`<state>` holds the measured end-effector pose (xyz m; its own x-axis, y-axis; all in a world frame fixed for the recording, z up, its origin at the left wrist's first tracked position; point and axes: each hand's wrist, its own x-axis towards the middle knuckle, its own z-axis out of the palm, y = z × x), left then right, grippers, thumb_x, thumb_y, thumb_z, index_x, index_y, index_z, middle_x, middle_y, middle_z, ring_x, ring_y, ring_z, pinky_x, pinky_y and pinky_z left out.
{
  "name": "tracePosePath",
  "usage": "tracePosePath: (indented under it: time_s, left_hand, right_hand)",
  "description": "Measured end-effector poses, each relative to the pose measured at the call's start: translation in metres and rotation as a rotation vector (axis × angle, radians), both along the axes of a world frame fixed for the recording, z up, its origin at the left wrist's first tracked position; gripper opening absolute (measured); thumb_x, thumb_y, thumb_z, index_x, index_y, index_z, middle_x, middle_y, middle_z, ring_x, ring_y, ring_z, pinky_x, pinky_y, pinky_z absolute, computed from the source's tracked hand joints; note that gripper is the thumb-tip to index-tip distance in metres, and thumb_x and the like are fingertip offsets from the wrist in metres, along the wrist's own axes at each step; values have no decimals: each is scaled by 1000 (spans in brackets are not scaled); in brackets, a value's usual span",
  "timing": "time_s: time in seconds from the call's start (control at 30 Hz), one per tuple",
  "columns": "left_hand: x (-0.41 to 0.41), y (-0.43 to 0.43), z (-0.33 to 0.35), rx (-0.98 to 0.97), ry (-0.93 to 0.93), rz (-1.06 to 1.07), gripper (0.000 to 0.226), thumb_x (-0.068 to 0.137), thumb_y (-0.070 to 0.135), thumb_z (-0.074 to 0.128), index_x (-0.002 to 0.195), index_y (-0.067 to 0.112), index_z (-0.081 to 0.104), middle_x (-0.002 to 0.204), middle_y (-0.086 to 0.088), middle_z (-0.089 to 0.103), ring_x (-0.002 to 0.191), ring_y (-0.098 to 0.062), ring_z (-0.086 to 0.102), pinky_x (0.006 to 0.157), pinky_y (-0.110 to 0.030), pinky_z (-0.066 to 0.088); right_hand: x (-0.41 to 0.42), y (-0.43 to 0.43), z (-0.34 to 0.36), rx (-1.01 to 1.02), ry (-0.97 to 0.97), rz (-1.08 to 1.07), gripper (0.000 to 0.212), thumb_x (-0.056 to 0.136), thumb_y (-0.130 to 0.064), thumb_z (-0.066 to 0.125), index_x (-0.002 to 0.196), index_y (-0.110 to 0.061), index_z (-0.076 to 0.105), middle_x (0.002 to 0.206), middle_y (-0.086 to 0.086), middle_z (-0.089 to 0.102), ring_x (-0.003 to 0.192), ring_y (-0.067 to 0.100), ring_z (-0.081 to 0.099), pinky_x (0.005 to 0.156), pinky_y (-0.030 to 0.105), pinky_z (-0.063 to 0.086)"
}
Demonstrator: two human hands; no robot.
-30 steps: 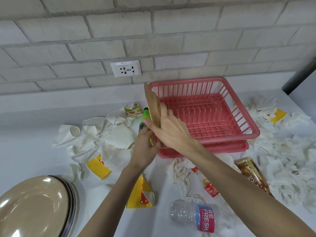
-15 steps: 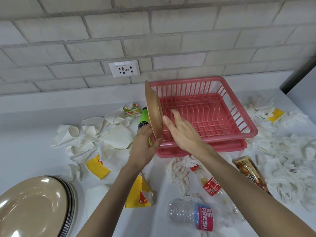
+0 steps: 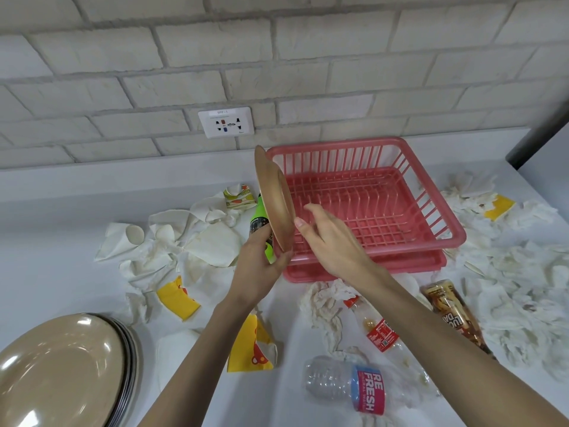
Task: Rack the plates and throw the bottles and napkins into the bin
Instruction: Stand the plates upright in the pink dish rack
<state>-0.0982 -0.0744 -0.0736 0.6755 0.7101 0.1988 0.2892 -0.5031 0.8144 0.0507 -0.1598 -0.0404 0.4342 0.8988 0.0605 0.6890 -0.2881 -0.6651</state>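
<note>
Person shows as 2 arms only. L forearm & R forearm both bare from frame edge to wrist, slim, smooth, tapering twd the wrists. L hand bare, back side showing, faint crease lines at wrist. R hand bare too, back side showing w/ knuckle ridges & faint tendon lines; fingers long, slender; thumbnail short, plain. R forearm looks much broader at frame edge than at wrist. Soft light sheen along top of both forearms.
</note>
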Motion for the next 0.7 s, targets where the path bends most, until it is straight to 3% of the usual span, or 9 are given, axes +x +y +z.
tracePosePath:
  time_s: [0.13,0.23,0.33,0.53,0.7]
  left_hand:
    - [-17,-8,6,-52,-36,19,51,86,20,76,130,32,55,121,19,64,108,3,59,86,-8,44]
    - [-40,-10,10,-104,-43,49,58,86,21,75,139,26,53,133,17,60,121,2,54,93,-16,47]
    - [-71,-14,16,-153,-60,92,51,89,11,71,135,25,57,123,16,66,116,-2,59,89,-19,51]
    - [-149,-15,30,-239,-57,203,30,92,2,63,111,24,69,89,8,73,82,-10,67,70,-13,48]
    - [-226,-12,28,-255,-25,338,29,92,3,62,101,28,72,80,10,73,77,-10,68,70,-20,52]
  right_hand:
    - [-15,-6,8,229,20,59,13,98,-31,51,98,-19,57,80,-5,55,68,9,52,62,34,47]
    - [-37,-10,18,305,43,140,12,93,-15,54,81,-16,55,66,-2,54,59,14,49,55,34,41]
    - [-65,-9,24,322,87,233,13,91,-14,53,78,-12,57,61,3,51,55,17,46,52,33,38]
    - [-125,7,16,263,130,342,13,89,-18,55,76,-17,56,63,-4,51,60,16,46,54,36,40]
    - [-185,22,-4,134,182,425,13,89,-17,59,76,-19,56,58,-4,50,56,15,43,56,35,40]
